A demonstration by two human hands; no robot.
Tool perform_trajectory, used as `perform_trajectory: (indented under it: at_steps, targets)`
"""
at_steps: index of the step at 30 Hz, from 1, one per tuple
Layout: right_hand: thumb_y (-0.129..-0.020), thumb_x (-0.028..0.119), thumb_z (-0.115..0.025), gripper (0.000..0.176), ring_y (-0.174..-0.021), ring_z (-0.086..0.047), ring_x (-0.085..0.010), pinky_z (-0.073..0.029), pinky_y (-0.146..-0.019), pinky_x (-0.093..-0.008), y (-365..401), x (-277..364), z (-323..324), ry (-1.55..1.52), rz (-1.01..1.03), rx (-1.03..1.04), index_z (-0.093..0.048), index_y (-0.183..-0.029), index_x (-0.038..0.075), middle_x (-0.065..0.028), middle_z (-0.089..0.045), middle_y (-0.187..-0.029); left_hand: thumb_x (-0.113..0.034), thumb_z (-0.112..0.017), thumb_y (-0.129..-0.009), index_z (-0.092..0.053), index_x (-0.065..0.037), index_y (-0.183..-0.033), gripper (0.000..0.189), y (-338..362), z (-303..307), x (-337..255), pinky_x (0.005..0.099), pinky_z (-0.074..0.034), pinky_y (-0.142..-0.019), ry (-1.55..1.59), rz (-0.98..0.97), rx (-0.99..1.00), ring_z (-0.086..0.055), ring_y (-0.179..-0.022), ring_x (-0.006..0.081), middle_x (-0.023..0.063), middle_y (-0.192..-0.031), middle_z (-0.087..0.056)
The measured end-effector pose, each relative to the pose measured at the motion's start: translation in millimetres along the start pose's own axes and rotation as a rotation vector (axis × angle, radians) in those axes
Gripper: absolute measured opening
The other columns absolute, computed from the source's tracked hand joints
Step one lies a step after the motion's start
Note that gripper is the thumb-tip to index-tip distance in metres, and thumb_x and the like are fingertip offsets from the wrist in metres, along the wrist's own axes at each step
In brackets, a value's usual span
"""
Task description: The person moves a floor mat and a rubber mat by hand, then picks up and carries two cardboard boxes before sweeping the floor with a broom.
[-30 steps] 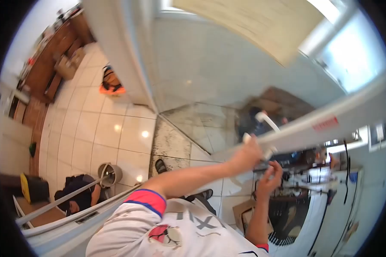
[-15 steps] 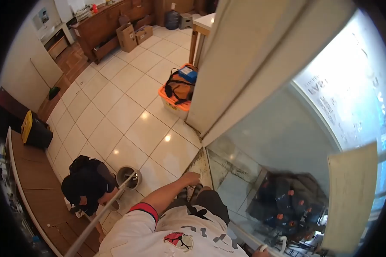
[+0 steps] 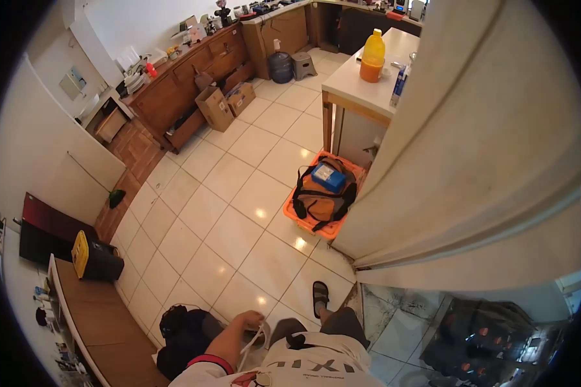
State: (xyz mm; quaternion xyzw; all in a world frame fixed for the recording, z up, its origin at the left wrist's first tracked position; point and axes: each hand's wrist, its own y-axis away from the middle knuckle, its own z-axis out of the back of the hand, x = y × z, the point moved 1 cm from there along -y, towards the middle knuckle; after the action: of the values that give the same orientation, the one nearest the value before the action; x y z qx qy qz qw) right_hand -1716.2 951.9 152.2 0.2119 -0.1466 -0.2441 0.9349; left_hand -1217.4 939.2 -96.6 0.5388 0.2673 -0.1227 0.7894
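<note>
My left hand (image 3: 252,320) is in front of my body at the lower middle, past the red cuff of my white shirt. Its fingers are curled in. Right at the fingers, a thin white strip (image 3: 263,330) curves down toward my shirt; I cannot tell what the hand grips. My right hand is out of the picture. My sandalled foot (image 3: 321,298) stands on the tiles by the doorway.
A person (image 3: 187,338) in dark clothes crouches at my left beside a brown cabinet (image 3: 103,316). An orange crate (image 3: 295,209) carrying a bag (image 3: 323,200) stands ahead by the wall. A glass pane shows dark bottles (image 3: 484,345) at right.
My view has swung upward and I have stepped forward onto the tiles. My left hand is lower in view, beside the crouching person. My right hand has left the picture.
</note>
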Motion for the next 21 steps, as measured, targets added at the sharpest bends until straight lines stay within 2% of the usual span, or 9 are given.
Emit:
perform_trajectory:
  at_steps: [1, 6, 13, 14, 16, 17, 18, 19, 21]
  targets:
    - [-0.086, 0.038, -0.039, 0.044, -0.108, -0.044, -0.0284, -0.037, -0.089, -0.0387, -16.0, 24.4, 5.1, -0.018, 0.045, -0.018, -0.041, -0.122, 0.012, -0.0144, -0.046, -0.117, -0.029, -0.052, -0.076, -0.045, -0.007, -0.115, 0.045, 32.5, 24.6, -4.2, 0.0416, -0.044, -0.077, 0.383, 0.364, -0.004, -0.054, -0.092, 0.0292, 0.0166, -0.107, -0.053]
    - [-0.087, 0.037, -0.038, 0.043, -0.107, -0.045, -0.0275, -0.038, -0.087, -0.0383, -49.4, 113.6, 20.3, -0.085, 0.127, -0.079, -0.041, -0.122, 0.011, -0.0141, -0.047, -0.116, -0.034, -0.047, -0.083, -0.042, -0.008, -0.117, 0.043, 90.1, 104.3, 59.8, 0.0440, -0.043, -0.076, 0.768, 0.794, -0.257, -0.054, -0.092, 0.0284, 0.0170, -0.105, -0.054]
    - [-0.087, 0.036, -0.038, 0.043, -0.105, -0.046, -0.0263, -0.040, -0.084, -0.0378, 19.6, 129.0, -17.6, -0.046, -0.213, -0.134, -0.041, -0.122, 0.010, -0.0137, -0.049, -0.115, -0.030, -0.046, -0.084, -0.040, -0.009, -0.119, 0.042, 83.9, 262.2, 123.6, 0.0440, -0.044, -0.076, 0.722, 0.661, -0.233, -0.055, -0.090, 0.0277, 0.0175, -0.106, -0.053]
    - [-0.087, 0.035, -0.038, 0.043, -0.105, -0.046, -0.0261, -0.040, -0.083, -0.0377, 43.2, 125.9, -27.6, -0.033, -0.306, -0.121, -0.041, -0.122, 0.010, -0.0137, -0.049, -0.114, -0.034, -0.047, -0.083, -0.046, -0.010, -0.111, 0.037, 82.4, 291.3, 134.3, 0.0421, -0.045, -0.072, 0.647, 0.658, -0.215, -0.055, -0.082, 0.0216, 0.0111, -0.099, -0.056]
    - [-0.087, 0.035, -0.038, 0.043, -0.104, -0.047, -0.0258, -0.040, -0.082, -0.0375, 97.3, 120.3, -48.2, 0.006, -0.518, -0.101, -0.042, -0.122, 0.010, -0.0135, -0.049, -0.114, -0.027, -0.055, -0.079, -0.046, -0.012, -0.110, 0.035, 70.1, 357.7, 179.1, 0.0412, -0.047, -0.068, 0.592, 0.601, -0.147, -0.056, -0.079, 0.0201, 0.0057, -0.098, -0.056]
    - [-0.088, 0.035, -0.038, 0.043, -0.104, -0.047, -0.0256, -0.041, -0.082, -0.0375, 127.4, 117.7, -58.9, 0.033, -0.647, -0.074, -0.042, -0.122, 0.010, -0.0135, -0.049, -0.114, -0.018, -0.063, -0.073, -0.047, -0.013, -0.109, 0.040, 62.5, 389.8, 193.6, 0.0393, -0.048, -0.066, 0.212, 0.512, -0.108, -0.057, -0.079, 0.0186, 0.0033, -0.095, -0.057]
    - [-0.088, 0.035, -0.037, 0.043, -0.104, -0.047, -0.0254, -0.041, -0.082, -0.0374, 160.8, 114.7, -69.5, 0.074, -0.788, -0.041, -0.042, -0.122, 0.009, -0.0134, -0.049, -0.113, -0.011, -0.069, -0.067, -0.050, -0.011, -0.105, 0.043, 60.9, 427.8, 193.9, 0.0370, -0.049, -0.063, 0.148, 0.533, -0.105, -0.056, -0.076, 0.0166, 0.0024, -0.093, -0.058]
    - [-0.088, 0.035, -0.037, 0.042, -0.104, -0.047, -0.0252, -0.041, -0.081, -0.0373, 193.4, 113.2, -79.5, 0.138, -0.948, 0.008, -0.042, -0.122, 0.009, -0.0134, -0.050, -0.113, -0.016, -0.063, -0.071, -0.055, -0.010, -0.096, 0.026, 52.5, 462.5, 205.9, 0.0345, -0.048, -0.060, -0.075, 0.399, -0.101, -0.055, -0.070, 0.0155, 0.0058, -0.087, -0.058]
    - [-0.088, 0.034, -0.037, 0.042, -0.103, -0.047, -0.0249, -0.041, -0.080, -0.0372, 259.6, 113.7, -97.4, 0.398, -1.348, 0.160, -0.042, -0.122, 0.009, -0.0133, -0.050, -0.113, -0.020, -0.054, -0.073, -0.057, -0.006, -0.089, 0.021, 62.9, 531.8, 164.8, 0.0364, -0.047, -0.060, 0.312, 0.506, -0.320, -0.056, -0.069, 0.0164, 0.0094, -0.082, -0.060]
